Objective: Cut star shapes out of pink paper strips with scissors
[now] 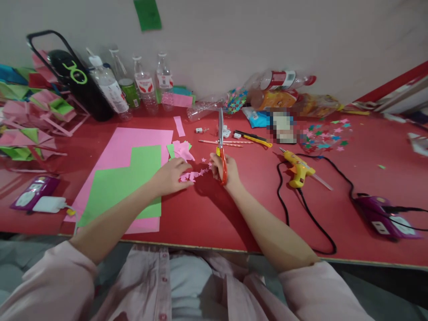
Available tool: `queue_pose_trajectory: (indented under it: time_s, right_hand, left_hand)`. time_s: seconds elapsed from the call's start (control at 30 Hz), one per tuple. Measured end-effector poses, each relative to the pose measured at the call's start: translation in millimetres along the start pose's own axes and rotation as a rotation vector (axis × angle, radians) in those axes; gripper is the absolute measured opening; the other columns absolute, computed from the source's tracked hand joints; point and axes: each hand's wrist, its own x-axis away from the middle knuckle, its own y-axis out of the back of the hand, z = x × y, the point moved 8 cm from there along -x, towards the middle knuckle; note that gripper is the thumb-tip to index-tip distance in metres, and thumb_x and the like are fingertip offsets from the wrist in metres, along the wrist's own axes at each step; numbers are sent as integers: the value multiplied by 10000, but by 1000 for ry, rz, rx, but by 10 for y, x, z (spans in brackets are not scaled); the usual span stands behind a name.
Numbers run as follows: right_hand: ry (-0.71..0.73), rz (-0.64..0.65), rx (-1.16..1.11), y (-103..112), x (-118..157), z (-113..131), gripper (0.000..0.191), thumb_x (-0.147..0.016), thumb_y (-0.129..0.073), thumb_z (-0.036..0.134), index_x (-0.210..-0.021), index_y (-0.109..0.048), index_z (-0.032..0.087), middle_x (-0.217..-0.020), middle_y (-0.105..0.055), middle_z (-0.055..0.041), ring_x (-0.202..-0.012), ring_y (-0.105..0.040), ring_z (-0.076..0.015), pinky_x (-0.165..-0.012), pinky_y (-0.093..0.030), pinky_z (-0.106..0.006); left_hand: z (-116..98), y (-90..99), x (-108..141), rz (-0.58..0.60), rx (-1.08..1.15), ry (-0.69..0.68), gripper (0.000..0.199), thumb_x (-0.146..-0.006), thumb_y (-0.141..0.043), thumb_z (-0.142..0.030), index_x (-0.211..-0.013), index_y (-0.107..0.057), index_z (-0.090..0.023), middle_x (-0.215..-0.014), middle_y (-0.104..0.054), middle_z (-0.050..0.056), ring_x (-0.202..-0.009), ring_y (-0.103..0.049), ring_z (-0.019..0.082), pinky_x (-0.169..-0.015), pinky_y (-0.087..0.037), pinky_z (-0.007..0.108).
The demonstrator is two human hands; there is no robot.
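Observation:
My right hand is closed around the orange handles of a pair of scissors, whose metal blades point away from me toward the wall. My left hand lies low over the table, thumb and fingers apart around small pink paper scraps. Between the hands, a short line of tiny pink paper stars rests on the red tabletop. Just beyond my left fingers is a small pile of pink and green paper offcuts. A green paper sheet overlaps a pink sheet under my left forearm.
On the right are a yellow glue gun with a black cord and a purple power strip. Pencils and a yellow utility knife lie ahead. Bottles and a black flask line the wall; paper crafts fill the left.

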Motion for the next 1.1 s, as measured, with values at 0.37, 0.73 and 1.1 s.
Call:
queue_pose_trajectory:
  time_s: [0.37,0.73,1.1]
  right_hand:
    - [-11,-12,-16,28,-36,-28,343,-764,-627,498,-658,-482,205,-348,-418,87,-257,-344,-54,-272,-256,-180]
    - [-22,-36,3,74,-44,-41,314,-747,-649,466,-661,-499,204,-351,-428,85,-259,-352,-61,-276,-268,-185]
    - [-3,-40,43,95,-41,-26,373,-745,-650,499,-616,-465,202,-352,-445,76,-254,-365,-54,-280,-269,-179]
  left_hand:
    - [-88,-213,-50,177,148,58,185,-805,-474,-246,-754,-635,-172,-791,-655,63,-742,-591,175,-687,-453,308]
    - [536,86,-295,100,49,159,461,-664,-667,-412,-1047,-619,-161,-1150,-568,132,-1109,-509,301,-969,-410,458]
    - [882,183,-95,171,-17,246,729,-667,-684,-482,-1308,-478,-201,-1416,-413,143,-1347,-348,337,-1119,-284,497]
